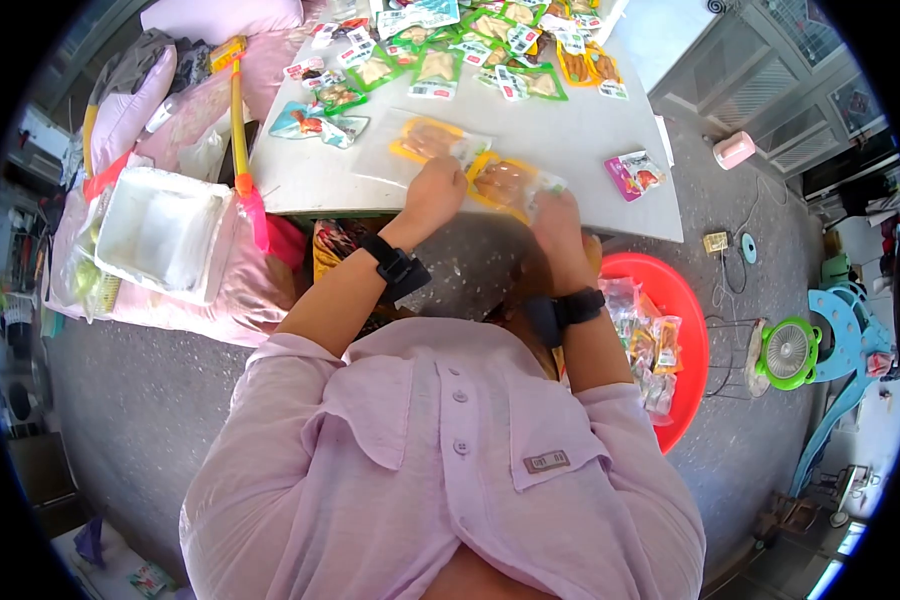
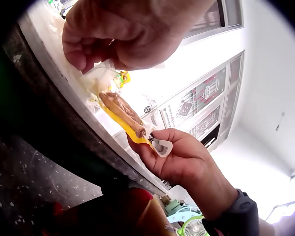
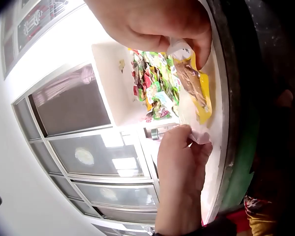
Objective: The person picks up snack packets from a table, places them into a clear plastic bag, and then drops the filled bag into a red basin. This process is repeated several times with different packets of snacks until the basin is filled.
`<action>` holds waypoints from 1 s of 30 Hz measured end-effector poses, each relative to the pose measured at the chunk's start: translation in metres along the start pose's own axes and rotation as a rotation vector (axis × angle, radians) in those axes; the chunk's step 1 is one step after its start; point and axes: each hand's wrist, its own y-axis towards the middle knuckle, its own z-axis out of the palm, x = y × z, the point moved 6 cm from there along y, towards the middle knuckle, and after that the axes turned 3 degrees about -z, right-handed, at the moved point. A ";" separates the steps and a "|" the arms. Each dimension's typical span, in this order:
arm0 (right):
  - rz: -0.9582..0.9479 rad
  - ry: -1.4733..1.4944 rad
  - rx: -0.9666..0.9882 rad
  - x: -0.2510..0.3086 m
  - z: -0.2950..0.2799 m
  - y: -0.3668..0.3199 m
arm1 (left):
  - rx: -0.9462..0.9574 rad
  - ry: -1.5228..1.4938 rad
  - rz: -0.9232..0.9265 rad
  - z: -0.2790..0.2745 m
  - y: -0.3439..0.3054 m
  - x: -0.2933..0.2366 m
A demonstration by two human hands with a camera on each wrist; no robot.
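Note:
A yellow-edged clear packet with brown pieces (image 1: 502,184) is held between the two hands at the table's front edge. My left hand (image 1: 436,194) pinches its left end; in the right wrist view, the left hand (image 3: 179,164) grips the clear plastic corner of the packet (image 3: 191,83). My right hand (image 1: 562,232) holds the other end, and in the left wrist view the right hand (image 2: 179,160) pinches it between thumb and fingers. Another yellow-edged packet (image 1: 430,138) lies on the table just beyond the left hand.
Many green and orange packets (image 1: 438,68) cover the far side of the white table (image 1: 590,140). A purple packet (image 1: 634,175) lies at right. A red basin (image 1: 692,340) with packets stands below right, a white foam box (image 1: 165,232) at left.

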 end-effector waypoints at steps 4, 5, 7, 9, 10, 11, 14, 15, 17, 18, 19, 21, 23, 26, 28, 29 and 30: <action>0.097 0.364 0.019 -0.019 0.008 0.006 | 0.034 0.058 0.036 -0.001 -0.006 -0.014; 0.231 0.582 -0.033 -0.006 0.020 0.005 | 0.036 0.076 0.058 -0.001 -0.007 -0.017; 0.374 0.832 -0.055 -0.003 0.042 0.003 | 0.011 0.025 0.099 -0.016 -0.012 -0.041; 0.387 0.898 0.005 -0.004 0.059 0.008 | 0.052 0.094 0.099 -0.014 -0.012 -0.047; 0.392 0.849 0.053 -0.004 0.066 0.009 | 0.108 0.190 0.078 -0.004 -0.012 -0.040; 0.395 0.800 0.100 0.000 0.073 0.009 | 0.165 0.285 0.057 0.003 -0.012 -0.035; 0.198 0.095 0.313 0.001 0.073 0.016 | 0.027 0.217 0.164 0.000 -0.019 -0.034; 0.198 -0.046 0.335 -0.004 0.069 0.019 | 0.031 0.212 0.161 0.000 -0.021 -0.032; 0.301 -0.140 0.329 -0.013 0.061 0.023 | 0.037 0.197 0.157 0.000 -0.023 -0.028; 0.405 -0.094 0.298 -0.017 0.058 0.023 | 0.026 0.192 0.155 0.001 -0.024 -0.027; 0.408 -0.091 0.300 -0.016 0.058 0.023 | 0.016 0.188 0.154 0.001 -0.026 -0.026; 0.412 -0.084 0.304 -0.008 0.061 0.020 | 0.045 0.184 0.129 -0.001 -0.028 -0.029; 0.378 -0.065 0.302 -0.016 0.073 0.020 | 0.118 0.187 0.089 -0.003 -0.029 -0.033; 0.321 -0.143 0.314 -0.019 0.085 0.026 | 0.168 0.183 0.040 -0.004 -0.026 -0.031; 0.344 -0.256 0.396 -0.012 0.087 0.025 | 0.188 0.160 0.062 -0.007 -0.028 -0.031; 0.382 -0.327 0.470 0.013 0.086 0.021 | 0.200 0.147 0.072 -0.009 -0.028 -0.031; 0.420 -0.399 0.542 0.025 0.084 0.019 | 0.175 0.140 0.124 -0.013 -0.029 -0.033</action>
